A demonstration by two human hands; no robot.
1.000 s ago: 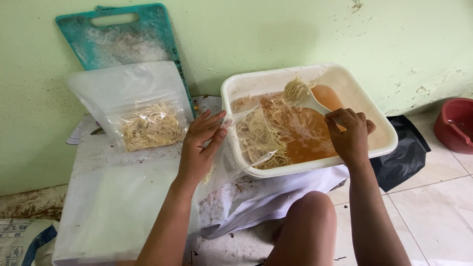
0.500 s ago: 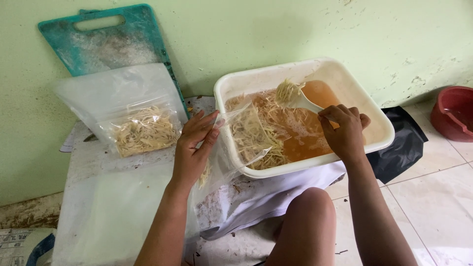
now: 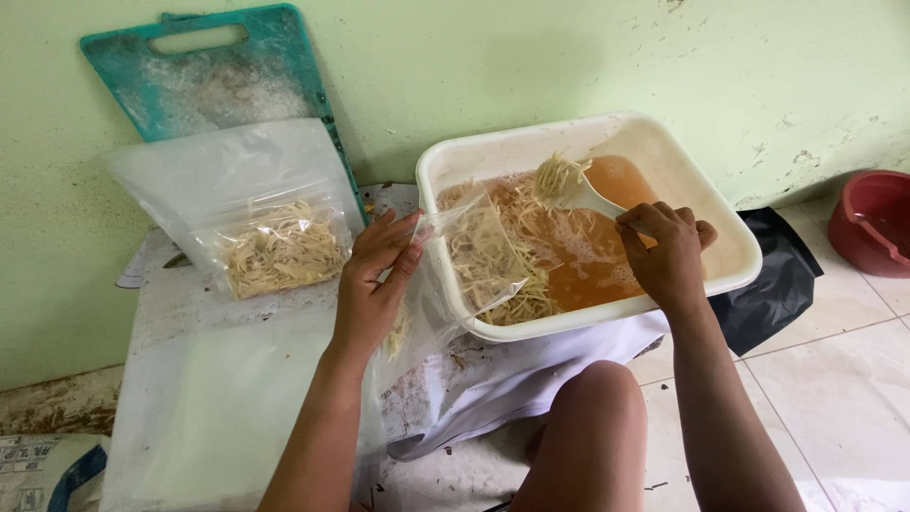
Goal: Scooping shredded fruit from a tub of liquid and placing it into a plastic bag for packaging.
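Two hands worked over the white tub (image 3: pixel 730 275): left hand (image 3: pixel 374 284) gripped a clear bag (image 3: pixel 474 265) open, right hand (image 3: pixel 668 251) gripped a noodle-filled spoon (image 3: pixel 578 190)

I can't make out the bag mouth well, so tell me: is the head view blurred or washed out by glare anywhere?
Head view: soft, even daylight and sharp focus; no motion blur on the left hand or right hand. The clear bag shows only faint sheen, so its open mouth is hard to trace against the white tub. The orange liquid has mild reflections. Shadows are weak, and the edges curve slightly.
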